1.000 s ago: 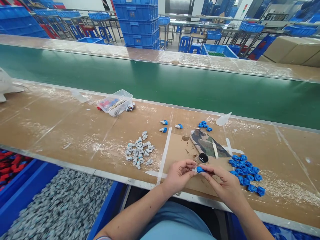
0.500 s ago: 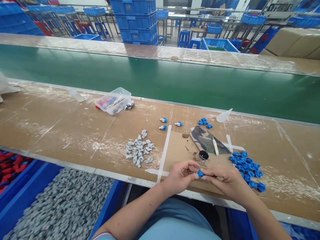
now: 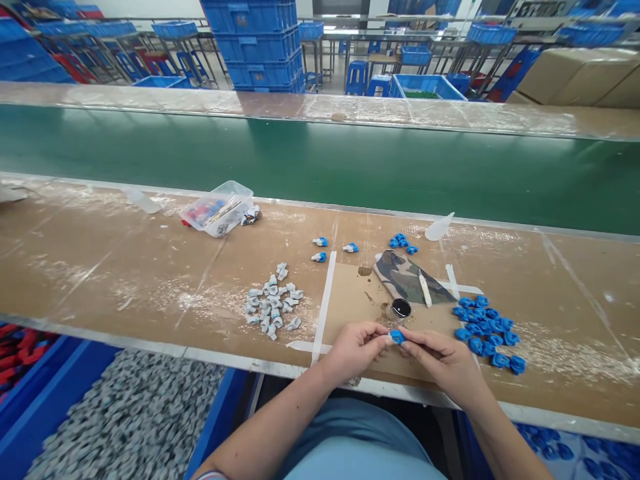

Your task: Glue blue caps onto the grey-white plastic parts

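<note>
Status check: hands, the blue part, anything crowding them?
Left hand and right hand both pinching one small blue plastic part at bench edge. Black-filled round pot just behind. Blue parts pile by right hand.

Matt brown board worktop (image 3: 125, 267), scuffed, dusted white, edged in dull metal. Glossy blue plastic piece (image 3: 398, 337) pinched between bare left hand (image 3: 357, 350) and right hand (image 3: 443, 360). At three o'clock, shiny blue plastic caps (image 3: 485, 330); at nine, matt grey plastic parts (image 3: 273, 308). At twelve, camouflage cloth (image 3: 407, 279); beyond, smooth matt green belt (image 3: 320, 163). Clear plastic tub (image 3: 219, 207) at ten.
</note>
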`<state>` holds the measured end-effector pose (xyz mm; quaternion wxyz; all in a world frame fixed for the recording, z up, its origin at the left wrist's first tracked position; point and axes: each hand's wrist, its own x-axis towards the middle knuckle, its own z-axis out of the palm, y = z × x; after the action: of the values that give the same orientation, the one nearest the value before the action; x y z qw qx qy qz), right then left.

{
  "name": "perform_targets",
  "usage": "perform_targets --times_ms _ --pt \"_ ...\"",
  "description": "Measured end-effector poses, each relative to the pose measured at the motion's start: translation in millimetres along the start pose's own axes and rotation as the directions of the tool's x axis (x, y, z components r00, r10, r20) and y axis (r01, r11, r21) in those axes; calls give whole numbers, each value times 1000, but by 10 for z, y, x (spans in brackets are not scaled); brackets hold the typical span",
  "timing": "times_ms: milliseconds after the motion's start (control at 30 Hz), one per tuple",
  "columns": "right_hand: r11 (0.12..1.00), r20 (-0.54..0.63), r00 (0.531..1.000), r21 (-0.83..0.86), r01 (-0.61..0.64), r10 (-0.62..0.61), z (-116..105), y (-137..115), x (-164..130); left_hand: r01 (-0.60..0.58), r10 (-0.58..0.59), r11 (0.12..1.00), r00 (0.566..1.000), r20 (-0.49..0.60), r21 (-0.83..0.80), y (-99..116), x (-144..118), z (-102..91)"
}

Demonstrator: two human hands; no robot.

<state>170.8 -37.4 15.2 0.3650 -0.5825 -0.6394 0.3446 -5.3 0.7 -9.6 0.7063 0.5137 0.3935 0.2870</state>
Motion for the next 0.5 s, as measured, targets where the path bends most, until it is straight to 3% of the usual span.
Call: perform_targets --times_ms 367,500 --pt "997 -39 996 -23 80 -81 90 76 -15 31 -31 1000 999 22 1 23 12 -2" --pt "985 -17 989 -98 144 -146 12 72 -53 39 -42 996 999 24 82 35 -7 -21"
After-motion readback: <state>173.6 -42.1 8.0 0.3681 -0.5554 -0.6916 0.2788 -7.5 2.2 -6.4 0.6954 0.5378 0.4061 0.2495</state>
